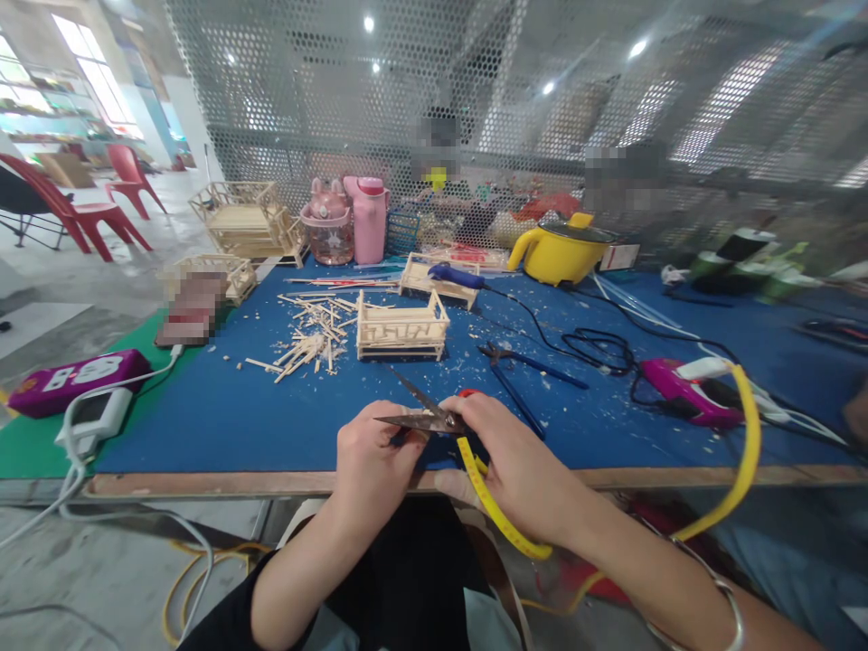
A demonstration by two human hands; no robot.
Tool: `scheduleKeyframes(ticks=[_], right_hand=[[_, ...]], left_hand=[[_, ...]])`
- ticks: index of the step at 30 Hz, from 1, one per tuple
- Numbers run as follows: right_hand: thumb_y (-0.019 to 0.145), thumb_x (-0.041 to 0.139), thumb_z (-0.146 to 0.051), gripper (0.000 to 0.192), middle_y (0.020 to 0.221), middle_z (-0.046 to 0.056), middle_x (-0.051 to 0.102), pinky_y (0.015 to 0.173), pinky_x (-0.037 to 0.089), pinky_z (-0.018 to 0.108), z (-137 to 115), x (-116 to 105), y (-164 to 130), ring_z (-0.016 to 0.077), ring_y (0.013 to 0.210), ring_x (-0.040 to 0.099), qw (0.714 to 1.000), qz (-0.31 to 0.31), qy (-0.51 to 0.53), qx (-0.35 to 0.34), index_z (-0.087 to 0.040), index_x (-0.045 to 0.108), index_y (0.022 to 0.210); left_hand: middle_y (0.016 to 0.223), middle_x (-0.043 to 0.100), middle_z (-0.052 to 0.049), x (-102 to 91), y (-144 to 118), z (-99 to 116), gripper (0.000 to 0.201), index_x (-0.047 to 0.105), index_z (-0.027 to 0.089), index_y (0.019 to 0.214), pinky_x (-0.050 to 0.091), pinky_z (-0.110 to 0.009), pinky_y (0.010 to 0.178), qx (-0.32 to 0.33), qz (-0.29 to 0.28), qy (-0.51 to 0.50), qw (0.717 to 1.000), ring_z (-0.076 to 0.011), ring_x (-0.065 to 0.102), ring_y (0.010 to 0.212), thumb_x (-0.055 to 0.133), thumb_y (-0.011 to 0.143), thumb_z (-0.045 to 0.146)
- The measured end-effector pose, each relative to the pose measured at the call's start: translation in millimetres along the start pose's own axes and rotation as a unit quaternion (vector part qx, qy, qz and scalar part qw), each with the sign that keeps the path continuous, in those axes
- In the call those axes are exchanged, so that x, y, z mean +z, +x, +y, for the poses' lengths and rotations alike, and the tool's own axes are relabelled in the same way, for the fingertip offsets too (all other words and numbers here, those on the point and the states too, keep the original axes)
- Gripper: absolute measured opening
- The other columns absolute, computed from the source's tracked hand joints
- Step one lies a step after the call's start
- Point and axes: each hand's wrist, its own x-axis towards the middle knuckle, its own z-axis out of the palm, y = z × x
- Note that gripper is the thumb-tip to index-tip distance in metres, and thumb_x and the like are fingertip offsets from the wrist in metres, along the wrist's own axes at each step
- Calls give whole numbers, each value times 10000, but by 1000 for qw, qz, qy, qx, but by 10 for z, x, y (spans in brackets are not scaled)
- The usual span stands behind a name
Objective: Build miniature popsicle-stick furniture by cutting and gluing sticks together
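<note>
Scissors (424,414) gripped by right hand (515,470), blades parted, tip pinched by left hand (372,470), at surface (271,425) 6 o'clock edge. Tape measure (502,520) draped over right wrist. One stick crate (402,330) built at 12 o'clock; loose sticks (308,339) uncut at 11.

black sleeve (231,615), silver bangle (729,610)
</note>
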Motion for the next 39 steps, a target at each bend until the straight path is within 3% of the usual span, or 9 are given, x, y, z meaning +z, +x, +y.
scheduleKeyframes(ticks=[7, 14, 20, 21, 25, 28, 34, 37, 39], right_hand=[[828, 646, -397, 405, 1025, 119, 635, 824, 490, 398, 18, 3, -60, 269, 942, 605, 998, -16, -42, 47, -165, 563, 1149], [880, 523, -509, 322, 682, 11, 653, 553, 422, 264, 21, -104, -16, 177, 612, 606, 995, -12, -29, 99, -210, 606, 964], [799, 577, -340, 423, 941, 66, 704, 665, 512, 313, 250, -429, -75, 233, 789, 675, 964, 119, -153, 181, -227, 565, 1206], [784, 555, -265, 461, 1025, 97, 701, 702, 524, 331, 301, -476, -100, 255, 866, 683, 959, 119, -182, 181, -208, 557, 1242], [649, 517, -102, 576, 1182, 116, 687, 794, 542, 410, 397, -639, -185, 326, 1023, 674, 951, -28, -268, 151, -230, 637, 1198], [687, 505, -136, 540, 1187, 97, 693, 767, 554, 382, 391, -697, -224, 312, 1029, 676, 947, 59, -268, 166, -246, 651, 1195], [666, 542, -137, 485, 1004, 72, 752, 722, 551, 347, 517, -527, -241, 285, 897, 712, 974, 28, -159, 156, -260, 677, 1115], [740, 646, -351, 373, 795, 46, 712, 541, 513, 277, 440, -471, -94, 193, 625, 663, 971, 154, 60, 171, -226, 622, 1091], [733, 679, -473, 454, 714, -8, 645, 376, 414, 227, 287, -453, 96, 112, 434, 523, 931, 165, 276, 175, -229, 558, 1096]], left_hand=[[693, 718, -16, 12, -12, -26, 144, 684, 171, 678, 493, -201, 642, 20, 1, 8, 1000, -133, 657, 675, 606, 766, 87], [700, 714, 2, 2, 44, 15, 145, 704, 181, 708, 446, -201, 642, -144, -30, -80, 986, -118, 610, 649, 648, 804, 274], [597, 571, 19, -13, 109, -11, 336, 655, 155, 700, 376, -209, 578, -241, -38, -199, 949, -102, 470, 585, 580, 849, 448], [595, 541, 24, -11, 116, -20, 355, 639, 153, 703, 364, -208, 571, -246, -33, -215, 945, -98, 444, 582, 567, 855, 466], [622, 489, 31, 8, 125, -42, 379, 592, 149, 728, 341, -211, 577, -252, -16, -242, 937, -94, 403, 599, 537, 870, 496], [625, 484, 28, 6, 119, -33, 374, 607, 146, 745, 331, -219, 569, -247, -25, -249, 936, -99, 403, 599, 501, 894, 472], [698, 579, -16, -29, 79, -3, 313, 704, 149, 760, 410, -246, 700, -192, -33, -218, 956, -132, 525, 712, 495, 915, 323], [772, 601, -36, -13, 157, 26, 288, 744, 166, 919, 451, -254, 717, -99, -29, -210, 972, -136, 563, 751, 499, 929, 317], [902, 625, -65, 6, 310, 56, 264, 731, 190, 1042, 483, -273, 763, 10, -12, -186, 982, -149, 590, 839, 522, 924, 302]])
